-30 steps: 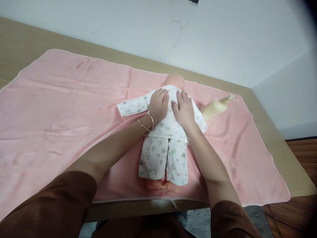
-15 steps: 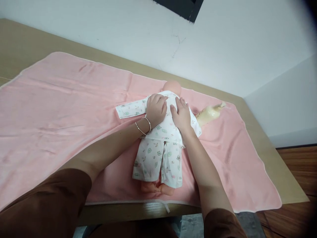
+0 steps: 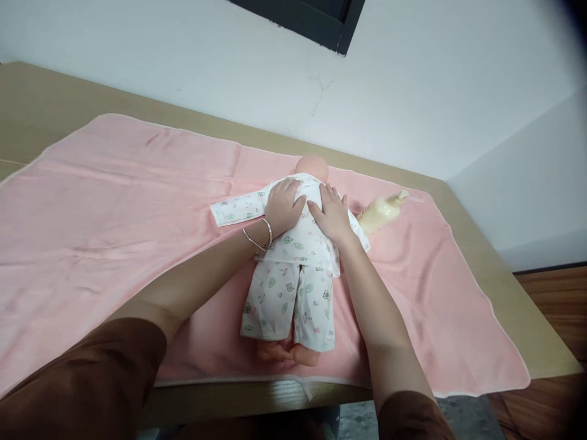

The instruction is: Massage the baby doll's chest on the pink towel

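tan table (image 3: 68,98) by a white wall (image 3: 389,91), pink blanket (image 3: 128,201) on it. doll (image 3: 296,252) lies on blanket, head (image 3: 312,166) at 12, feet (image 3: 303,355) at 6. left hand (image 3: 283,208) (bangle (image 3: 269,232) on wrist) and right hand (image 3: 333,215) flat on its shirt (image 3: 302,235), fingers extended, thumbs apart. bottle (image 3: 380,214) at 2 from doll.

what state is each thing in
doll: lying down, clothed
shirt: worn by doll
trousers: worn by doll
left hand: open, resting on shirt
right hand: open, resting on shirt
bangle: worn
bottle: lying on its side
cloth: spread out, creased
table: partly covered
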The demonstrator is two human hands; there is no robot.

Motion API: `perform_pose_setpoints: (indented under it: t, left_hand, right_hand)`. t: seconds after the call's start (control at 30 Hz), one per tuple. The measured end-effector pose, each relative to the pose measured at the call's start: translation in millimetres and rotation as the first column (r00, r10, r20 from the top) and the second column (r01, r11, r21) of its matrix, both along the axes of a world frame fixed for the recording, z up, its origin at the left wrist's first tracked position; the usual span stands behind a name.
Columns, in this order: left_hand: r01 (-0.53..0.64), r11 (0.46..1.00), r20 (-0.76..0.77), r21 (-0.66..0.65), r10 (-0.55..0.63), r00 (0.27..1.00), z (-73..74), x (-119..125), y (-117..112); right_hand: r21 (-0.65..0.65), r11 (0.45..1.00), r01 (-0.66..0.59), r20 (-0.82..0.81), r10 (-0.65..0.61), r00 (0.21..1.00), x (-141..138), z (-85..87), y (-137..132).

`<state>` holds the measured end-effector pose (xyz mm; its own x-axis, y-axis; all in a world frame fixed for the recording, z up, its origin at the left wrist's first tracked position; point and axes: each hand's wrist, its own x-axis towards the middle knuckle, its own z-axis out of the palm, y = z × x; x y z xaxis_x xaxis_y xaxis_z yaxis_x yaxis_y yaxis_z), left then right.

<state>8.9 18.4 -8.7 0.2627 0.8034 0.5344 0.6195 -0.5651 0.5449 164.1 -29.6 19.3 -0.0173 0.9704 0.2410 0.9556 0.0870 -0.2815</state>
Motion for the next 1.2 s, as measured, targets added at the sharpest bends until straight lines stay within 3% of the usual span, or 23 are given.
perform_pose_setpoints:
  t: [0.2,0.33,0.53,0.63,0.8,1.0,1.2]
  left_hand:
    - [0.014,1.000,-0.058,0.003,-0.014,0.998,5.2,0,-2]
    - [-0.046,0.999,-0.097,0.019,0.048,0.994,11.6,-1,-7]
    - [-0.132,0.991,-0.202,0.032,0.136,0.970,27.5,-4,-17]
    - [-0.180,0.984,-0.197,0.015,0.179,0.964,31.1,-4,-23]
    - [-0.136,0.991,-0.162,-0.003,0.134,0.978,23.3,-3,-23]
    - [-0.119,0.993,-0.076,-0.007,0.118,0.990,9.0,1,-13]
    - [-0.187,0.982,-0.070,-0.031,0.184,0.980,8.6,3,-21]
  right_hand:
    - [0.027,0.996,-0.080,0.007,0.080,0.997,6,1.2,2]
    - [0.079,0.987,-0.138,0.005,0.138,0.990,4,4.3,0]
    - [0.146,0.979,-0.141,0.149,0.119,0.982,-16,16.7,-15]
    - [0.157,0.985,-0.070,0.185,0.041,0.982,-28,18.6,-22]
    - [0.185,0.978,0.101,0.047,-0.112,0.993,-35,8.7,-19]
    - [0.184,0.973,0.142,-0.018,-0.141,0.990,-30,-3.6,-5]
    - [0.229,0.967,0.110,-0.050,-0.101,0.994,-28,-8.1,-10]
